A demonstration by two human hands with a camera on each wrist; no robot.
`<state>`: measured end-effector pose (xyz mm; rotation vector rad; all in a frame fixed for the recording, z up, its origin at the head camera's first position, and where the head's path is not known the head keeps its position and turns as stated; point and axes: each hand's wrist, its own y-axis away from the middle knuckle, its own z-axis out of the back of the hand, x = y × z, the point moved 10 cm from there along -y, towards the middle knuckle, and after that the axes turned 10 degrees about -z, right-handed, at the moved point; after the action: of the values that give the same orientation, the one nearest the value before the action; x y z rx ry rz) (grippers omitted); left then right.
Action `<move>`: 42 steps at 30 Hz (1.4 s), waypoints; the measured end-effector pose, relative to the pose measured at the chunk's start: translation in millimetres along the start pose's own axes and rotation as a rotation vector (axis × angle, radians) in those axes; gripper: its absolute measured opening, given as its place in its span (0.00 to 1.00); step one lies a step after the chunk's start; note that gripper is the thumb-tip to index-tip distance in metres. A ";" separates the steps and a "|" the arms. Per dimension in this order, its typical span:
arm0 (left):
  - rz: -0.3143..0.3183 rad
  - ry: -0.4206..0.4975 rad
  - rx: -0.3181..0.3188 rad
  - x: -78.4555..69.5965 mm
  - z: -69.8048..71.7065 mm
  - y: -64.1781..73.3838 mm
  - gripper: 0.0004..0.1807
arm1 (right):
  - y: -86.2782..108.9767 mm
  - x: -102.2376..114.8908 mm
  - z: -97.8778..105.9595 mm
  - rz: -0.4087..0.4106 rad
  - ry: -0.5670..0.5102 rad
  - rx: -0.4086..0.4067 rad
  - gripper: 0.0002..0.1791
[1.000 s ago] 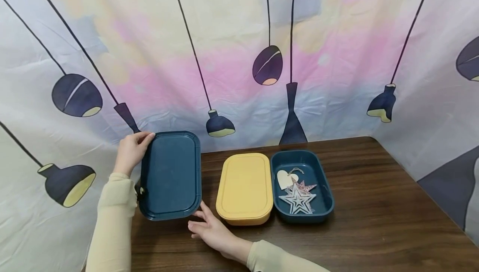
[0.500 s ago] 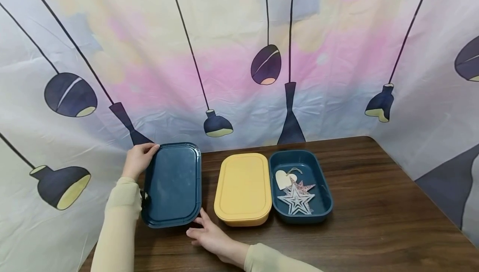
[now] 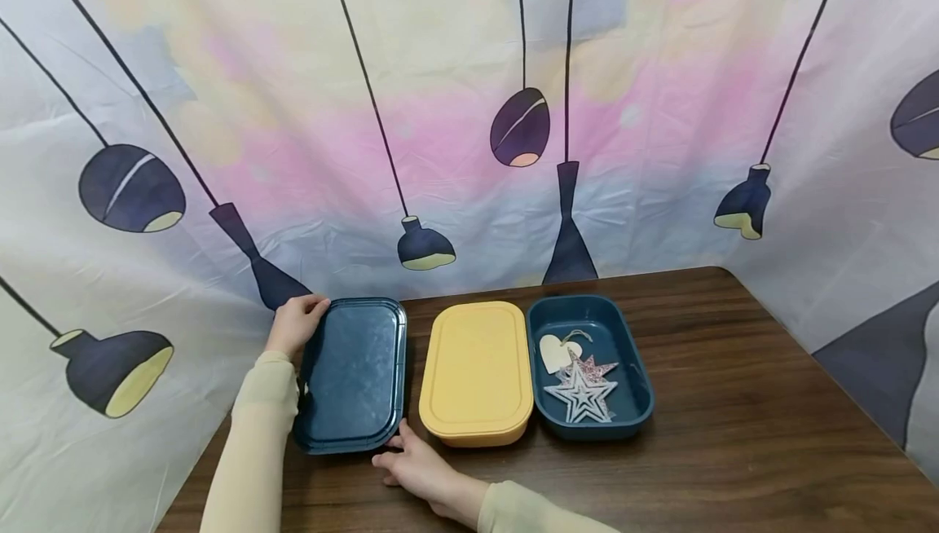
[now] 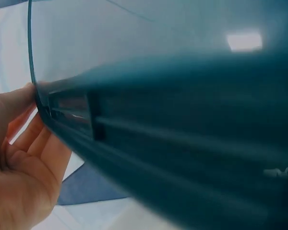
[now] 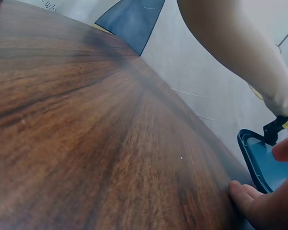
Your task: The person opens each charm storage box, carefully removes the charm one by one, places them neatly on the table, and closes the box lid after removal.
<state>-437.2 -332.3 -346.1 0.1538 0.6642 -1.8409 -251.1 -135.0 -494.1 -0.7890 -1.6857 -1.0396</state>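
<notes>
A dark blue rectangular lid [image 3: 352,374] with rounded corners is at the left of the table, beside a yellow lidded box [image 3: 477,370]. My left hand [image 3: 297,323] pinches the lid's far left corner; in the left wrist view the thumb and fingers [image 4: 31,165] are at its rim. At the near right corner, my right hand [image 3: 420,464] touches the lid's edge with loosely extended fingers. In the right wrist view its fingers [image 5: 245,194] are low beside the lid [image 5: 273,163]. Whether the lid lies fully flat is hard to tell.
Right of the yellow box stands an uncovered dark blue box [image 3: 638,390]. Inside it lie a white heart [image 3: 554,352], a white star [image 3: 583,393] and a pink glittery star [image 3: 600,368]. Behind the wooden table [image 3: 741,435] hangs a lamp-patterned cloth [image 3: 455,109].
The blue lid has come down toward the table and slightly right, with my left hand still pinching its corner. My right hand has shifted slightly at the near corner. The boxes stay put.
</notes>
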 end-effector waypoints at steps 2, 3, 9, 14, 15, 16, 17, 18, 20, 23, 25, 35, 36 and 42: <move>0.009 0.002 0.013 1.6 -6.9 -1.4 0.18 | -0.9 1.2 0.6 0.012 -0.011 -0.010 0.46; 0.011 0.000 0.022 2.8 -10.4 -2.1 0.18 | -1.6 1.5 1.1 0.013 -0.016 -0.014 0.46; 0.065 0.004 0.108 15.8 -32.8 -2.4 0.18 | -7.0 -1.0 5.1 0.000 -0.047 -0.027 0.46; 0.118 0.029 0.176 24.0 -49.5 1.9 0.22 | -9.5 -4.6 7.4 -0.015 -0.041 -0.024 0.46; 0.128 0.035 0.187 25.1 -52.1 2.7 0.22 | -9.7 -4.5 7.8 -0.018 -0.039 -0.023 0.46; 0.140 0.044 0.197 26.1 -54.8 3.7 0.23 | -10.0 -4.5 8.2 -0.020 -0.037 -0.021 0.46; 0.148 0.054 0.205 26.5 -57.2 4.5 0.23 | -10.3 -4.5 8.6 -0.021 -0.035 -0.020 0.46; 0.155 0.061 0.210 27.0 -59.5 5.1 0.23 | -10.6 -4.3 9.0 -0.023 -0.034 -0.018 0.46; 0.167 0.076 0.212 28.2 -63.4 5.8 0.24 | -11.4 -4.2 9.8 -0.025 -0.025 -0.014 0.46; 0.170 0.089 0.213 29.0 -68.1 4.9 0.24 | -12.1 -3.6 11.1 -0.015 0.007 -0.017 0.45; 0.173 0.094 0.225 30.3 -72.5 4.9 0.25 | -12.0 -3.7 12.1 -0.003 0.052 -0.032 0.45; 0.215 0.118 0.197 42.3 -80.8 15.6 0.22 | -7.6 1.2 13.8 0.021 0.143 -0.059 0.36; 0.222 0.119 0.187 45.2 -80.3 17.3 0.22 | -7.3 1.5 14.2 0.023 0.139 -0.061 0.35; 0.265 0.136 0.190 61.7 -83.0 24.9 0.22 | -8.9 2.3 15.2 0.024 0.138 -0.065 0.33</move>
<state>-455.4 -346.7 -449.9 0.4737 0.5326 -1.6447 -265.6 -125.0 -497.0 -0.7601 -1.5291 -1.1120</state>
